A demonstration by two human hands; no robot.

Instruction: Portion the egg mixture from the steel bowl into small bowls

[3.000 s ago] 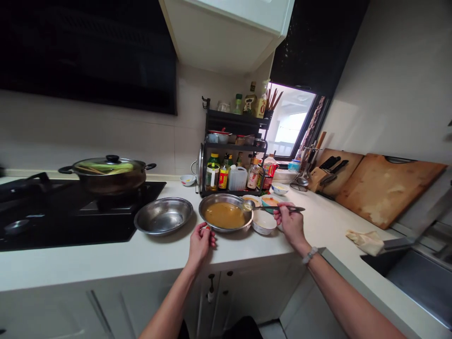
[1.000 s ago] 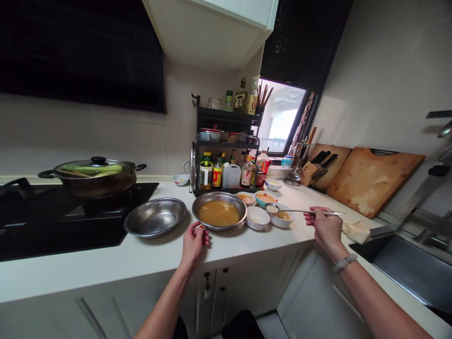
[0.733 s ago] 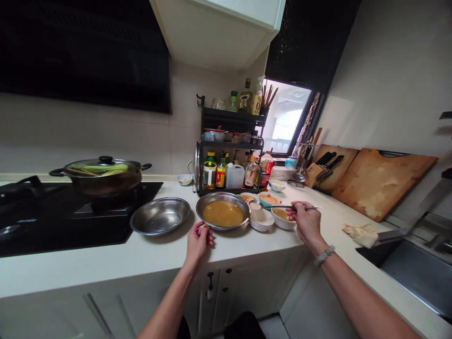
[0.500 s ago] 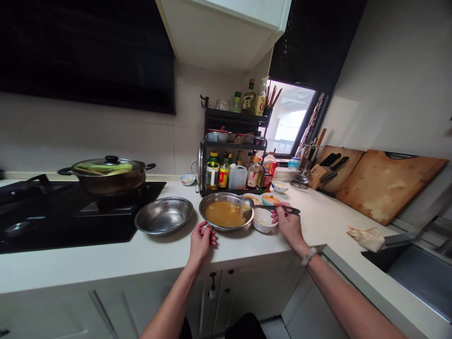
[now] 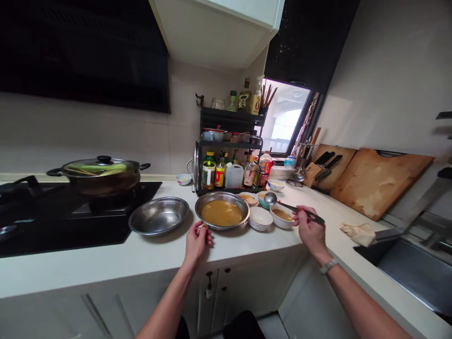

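My right hand (image 5: pixel 311 231) is closed around the dark handle of a ladle (image 5: pixel 270 198). The ladle's head is over the small bowls, near a white bowl of brownish liquid (image 5: pixel 282 224). My left hand (image 5: pixel 197 241) has curled fingers at the near left rim of a metal basin (image 5: pixel 246 214) filled with cloudy brown liquid, seemingly pinching that rim. Between the basin and the liquid-filled bowl stands another white bowl (image 5: pixel 260 225) with little or nothing in it. Behind them sit a bowl with orange contents (image 5: pixel 248 199) and a teal bowl (image 5: pixel 263 203), partly covered by the ladle.
An empty metal basin (image 5: pixel 160 219) stands left of the full one. Farther left, a lidded pot (image 5: pixel 104 181) sits on the black stove (image 5: pixel 88 230). A black rack (image 5: pixel 229 143) of bottles is behind. Cutting boards (image 5: pixel 381 183), a knife block (image 5: pixel 313 174), a cloth (image 5: pixel 357 233) and the sink (image 5: pixel 413 268) are rightward.
My right hand has moved the ladle rightward from over the full basin to over the small bowls. The bowl of brownish liquid now shows from behind that hand. My left hand stays at the basin.
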